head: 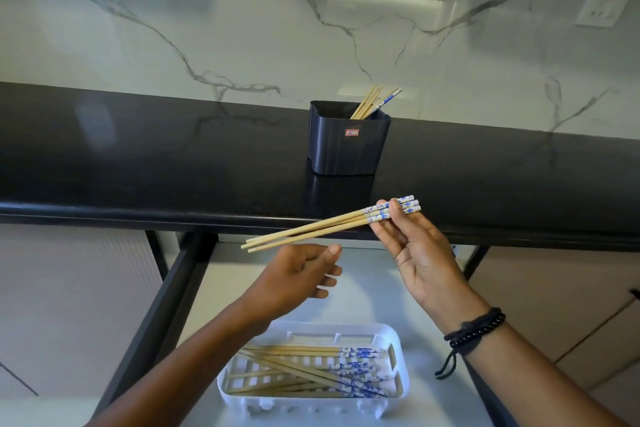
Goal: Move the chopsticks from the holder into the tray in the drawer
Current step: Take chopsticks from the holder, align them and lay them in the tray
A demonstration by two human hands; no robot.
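My right hand (417, 253) pinches three wooden chopsticks (322, 227) by their blue-and-white patterned ends, holding them nearly level over the counter's front edge. Just under their bare tips hovers my left hand (298, 274), fingers loosely apart and holding nothing. On the black counter stands a dark square holder (346, 146) with several more chopsticks (372, 103) leaning in its back right corner. Below, in the open drawer (426, 333), a white slotted tray (400, 378) holds several chopsticks (311, 371) lying lengthwise, partly covered by my left forearm.
The black countertop (156, 156) runs across the view, backed by a white marble wall with a socket (601, 7) at the upper right. Dark drawer rails (162, 308) flank the pale drawer floor. Light cabinet fronts (571, 308) lie to either side.
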